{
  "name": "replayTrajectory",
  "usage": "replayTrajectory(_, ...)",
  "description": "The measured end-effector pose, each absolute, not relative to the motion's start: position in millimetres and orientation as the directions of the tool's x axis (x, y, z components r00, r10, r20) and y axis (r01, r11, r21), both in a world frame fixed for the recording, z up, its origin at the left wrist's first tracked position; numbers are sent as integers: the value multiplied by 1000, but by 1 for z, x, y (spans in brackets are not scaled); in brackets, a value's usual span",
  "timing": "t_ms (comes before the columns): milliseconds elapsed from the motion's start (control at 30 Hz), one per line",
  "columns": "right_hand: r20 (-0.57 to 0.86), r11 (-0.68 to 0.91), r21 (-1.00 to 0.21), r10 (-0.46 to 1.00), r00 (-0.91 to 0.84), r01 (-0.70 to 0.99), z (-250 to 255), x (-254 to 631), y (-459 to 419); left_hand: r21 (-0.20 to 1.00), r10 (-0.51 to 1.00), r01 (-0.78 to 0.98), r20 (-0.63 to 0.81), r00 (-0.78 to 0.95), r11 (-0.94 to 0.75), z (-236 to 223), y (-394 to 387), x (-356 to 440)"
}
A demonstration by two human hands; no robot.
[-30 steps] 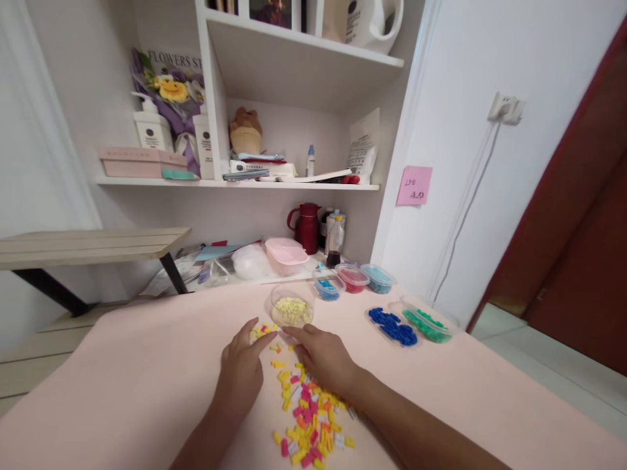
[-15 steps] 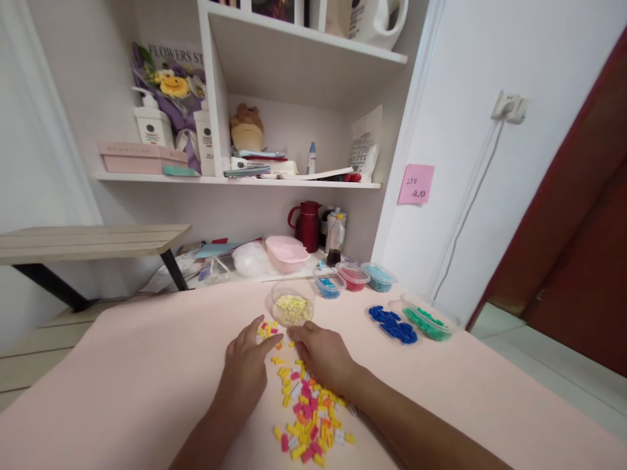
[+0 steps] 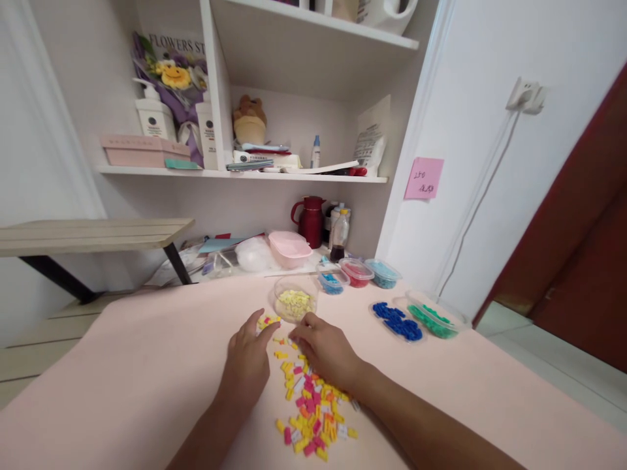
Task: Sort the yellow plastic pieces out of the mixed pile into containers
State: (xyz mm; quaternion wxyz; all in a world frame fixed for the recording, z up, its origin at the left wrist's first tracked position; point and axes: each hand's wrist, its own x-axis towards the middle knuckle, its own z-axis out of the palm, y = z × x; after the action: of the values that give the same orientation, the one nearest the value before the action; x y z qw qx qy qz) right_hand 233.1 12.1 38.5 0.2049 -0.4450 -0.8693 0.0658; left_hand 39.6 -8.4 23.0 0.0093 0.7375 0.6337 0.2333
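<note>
My left hand (image 3: 246, 360) rests on the table with thumb and forefinger apart, curved around a small cluster of yellow, pink and white toy bricks (image 3: 268, 321). To its right, my right hand (image 3: 329, 347) has thumb and fingers pinched together just above the tabletop; whatever lies between the fingertips is too small to make out. A few loose yellow and orange pieces lie between the hands. Below them spreads a pile of mixed yellow, pink, white and orange bricks (image 3: 313, 411). Just beyond the fingertips stands a clear round tub (image 3: 280, 290) holding pale yellow pieces.
Clear containers of blue pieces (image 3: 333, 282), red pieces (image 3: 356, 274) and light blue pieces (image 3: 385, 274) line the back edge. Dark blue pieces (image 3: 398, 322) and green pieces (image 3: 434, 320) sit in tubs at right. Behind are a pink basin (image 3: 290, 249) and a red jug (image 3: 311, 222).
My right fingertips have drawn slightly away from my left thumb, widening the gap between them. The left thumb has shifted up toward the small cluster. The whole view has moved a little.
</note>
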Motion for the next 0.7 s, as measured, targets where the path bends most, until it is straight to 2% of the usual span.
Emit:
replayTrajectory(100, 321, 624, -343, 780, -537, 702, 38, 235, 12, 315, 934, 929, 348, 75, -192, 23, -8, 40)
replayTrajectory(267, 380, 662, -354, 747, -545, 661, 38, 235, 11, 339, 917, 916, 393, 71, -216, 24, -7, 39)
replayTrajectory(400, 364, 699, -463, 710, -602, 544, 35, 236, 15, 342, 904, 903, 414, 104, -261, 26, -8, 38)
replayTrajectory(500, 408, 676, -520, 733, -544, 522, 33, 238, 18, 347, 898, 894, 424, 120, -283, 26, -9, 38)
replayTrajectory(600, 412, 635, -492, 773, -483, 595, 31, 237, 19, 359, 896, 881, 422, 140, -307, 25, -8, 38)
replayTrajectory(700, 370, 629, -378, 776, -511, 680, 30, 231, 19, 386, 895, 858, 414, 167, -339, 25, -8, 37)
